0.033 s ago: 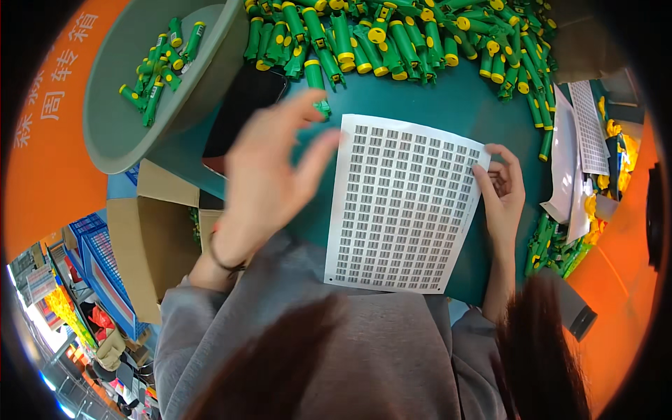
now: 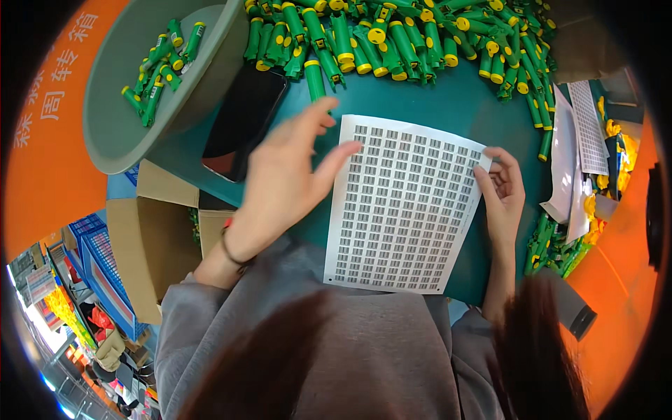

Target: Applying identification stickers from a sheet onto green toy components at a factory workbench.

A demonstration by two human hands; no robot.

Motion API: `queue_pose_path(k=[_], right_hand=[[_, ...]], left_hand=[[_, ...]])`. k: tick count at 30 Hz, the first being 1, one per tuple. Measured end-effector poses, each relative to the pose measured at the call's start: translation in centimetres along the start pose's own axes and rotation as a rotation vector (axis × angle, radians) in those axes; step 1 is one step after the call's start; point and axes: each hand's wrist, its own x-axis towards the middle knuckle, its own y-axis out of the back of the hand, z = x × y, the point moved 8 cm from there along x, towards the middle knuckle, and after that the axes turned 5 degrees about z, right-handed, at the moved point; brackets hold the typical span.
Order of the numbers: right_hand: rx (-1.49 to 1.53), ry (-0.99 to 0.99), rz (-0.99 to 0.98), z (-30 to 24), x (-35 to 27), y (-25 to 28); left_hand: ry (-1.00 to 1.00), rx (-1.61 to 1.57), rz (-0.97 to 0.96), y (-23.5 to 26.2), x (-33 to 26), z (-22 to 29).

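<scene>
A white sheet [image 2: 406, 203] covered in rows of small black-printed labels is in front of the person, over the middle of the green table [image 2: 427, 105]. Its near edge comes against the grey top [image 2: 378, 343]; whether the sheet lies flat or is slightly raised, I cannot tell.

The right hand [image 2: 505, 189] pinches the sheet by its upper right edge, with the thumb on the printed face and the other fingers curled at the corner and partly hidden.

The left hand [image 2: 283, 175] is beside the sheet's upper left edge, its thumb and forefinger spread well apart and nothing visible between them. The thumb tip overlaps the sheet's edge in the view, but I cannot tell whether they touch. A dark band [image 2: 231, 252] circles the left wrist.

Just beyond the left fingers lies a green tube [image 2: 315, 80] with a yellow end, at the border of a large heap of similar tubes [image 2: 406, 45] along the far side. A black phone [image 2: 245, 115] rests between the left hand and a grey-green basin [image 2: 108, 129], which holds more green pieces [image 2: 155, 73]. An open cardboard box [image 2: 133, 259] is below the basin. On the right, another printed sheet [image 2: 590, 129] is near yellow pieces [image 2: 623, 154].
</scene>
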Motion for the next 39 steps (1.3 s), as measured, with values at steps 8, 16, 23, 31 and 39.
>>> queue_pose_path(k=[8, 16, 23, 31, 39], right_hand=[[0.381, -0.117, 0.028, 1.5, -0.6, 0.4], [0.408, -0.048, 0.143, 1.4, -2.1, 2.7], [0.314, -0.052, 0.125, 0.7, -2.8, 3.3], [0.112, 0.020, 0.106, 0.2, -2.7, 4.0], [-0.996, 0.326, 0.184, -4.4, -1.0, 3.1]], left_hand=[[0.063, -0.438, -0.118, -4.2, 0.8, -1.6], [0.184, -0.663, -0.228, -4.5, 1.0, -1.0], [0.163, -0.459, -0.271, -4.9, 0.5, -0.1], [0.277, -0.667, -0.365, -6.6, 1.1, -0.8], [0.447, -0.726, -0.432, -9.1, 0.4, -2.2]])
